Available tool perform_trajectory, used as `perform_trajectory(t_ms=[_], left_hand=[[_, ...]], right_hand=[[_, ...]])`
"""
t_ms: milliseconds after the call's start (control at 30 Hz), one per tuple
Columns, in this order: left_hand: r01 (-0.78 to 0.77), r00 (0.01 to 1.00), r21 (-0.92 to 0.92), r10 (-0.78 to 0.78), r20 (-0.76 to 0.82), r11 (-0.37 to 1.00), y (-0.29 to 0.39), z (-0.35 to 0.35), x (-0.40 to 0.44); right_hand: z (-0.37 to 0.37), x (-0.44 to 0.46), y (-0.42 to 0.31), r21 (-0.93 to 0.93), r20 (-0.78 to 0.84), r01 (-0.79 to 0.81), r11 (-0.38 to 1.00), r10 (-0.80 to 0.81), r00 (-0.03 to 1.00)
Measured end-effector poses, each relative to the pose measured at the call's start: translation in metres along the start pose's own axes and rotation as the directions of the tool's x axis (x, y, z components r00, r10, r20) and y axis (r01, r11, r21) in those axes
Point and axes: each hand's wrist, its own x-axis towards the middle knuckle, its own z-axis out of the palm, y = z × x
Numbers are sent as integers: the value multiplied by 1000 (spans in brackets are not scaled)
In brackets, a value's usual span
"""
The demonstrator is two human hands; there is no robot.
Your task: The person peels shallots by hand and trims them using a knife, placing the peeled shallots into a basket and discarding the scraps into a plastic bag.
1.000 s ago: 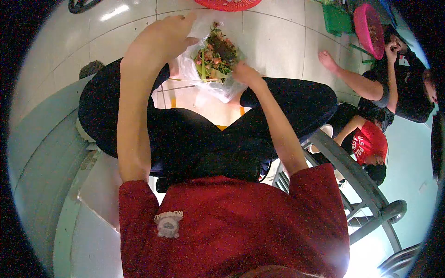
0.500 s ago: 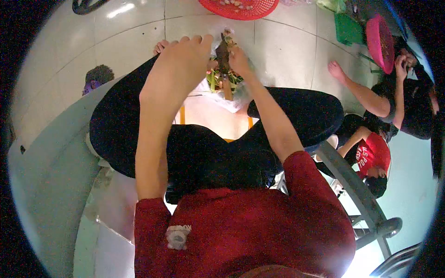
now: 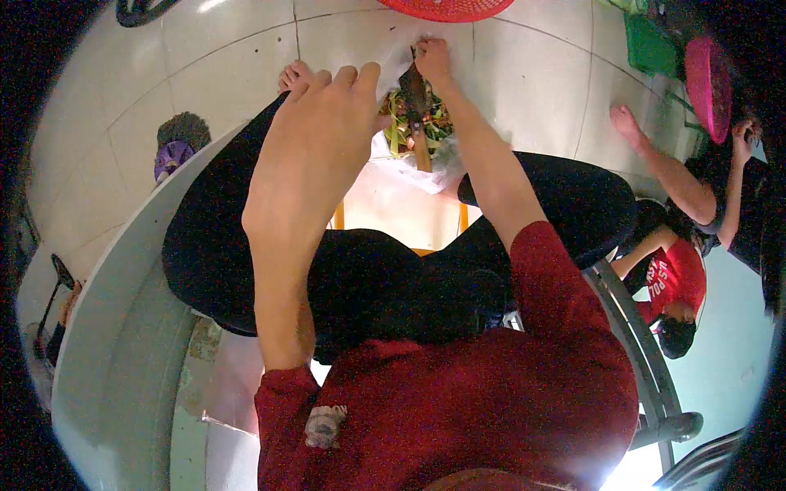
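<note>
My left hand [image 3: 323, 119] hangs beside the left edge of a clear plastic bag [image 3: 442, 173], fingers bent and thumb toward the bag. Its palm side is hidden, so what it grips cannot be made out. My right hand [image 3: 432, 61] is closed at the bag's far side, by the tip of a knife. Whatever lies in its fingers is too small or covered. The knife, with a dark blade [image 3: 415, 96] and a wooden handle [image 3: 422, 153], lies over the bag, handle toward me. Green, yellow and reddish vegetable scraps [image 3: 399, 131] fill the bag.
A red basket [image 3: 450, 8] stands on the tiled floor ahead. To the right are a green basket [image 3: 649, 45], a pink basket [image 3: 708, 90] and other people, one in a red shirt [image 3: 675, 278]. A purple object with a dark bristly top [image 3: 173, 155] lies left.
My right hand has moved away from me, from beside the blade to near its tip. The yellowish bits by its fingers no longer show. My left hand has barely moved; the view has shifted slightly.
</note>
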Motion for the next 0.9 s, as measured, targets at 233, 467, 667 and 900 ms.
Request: perform_trajectory(t_ms=[233,467,667,900], left_hand=[[11,997,-30,-9,73,999,1,-5,1],[-57,998,-27,58,38,998,3,-2,4],[-243,905,-152,168,-391,958,40,14,10],[-450,881,-760,93,-464,469,92,21,-17]], right_hand=[[-64,-15,-2,432,55,-341,835,353,934],[-230,-42,-58,862,357,-469,191,427,831],[-368,-84,-114,925,150,-233,299,278,949],[-417,-127,-108,785,-162,142,603,-22,987]])
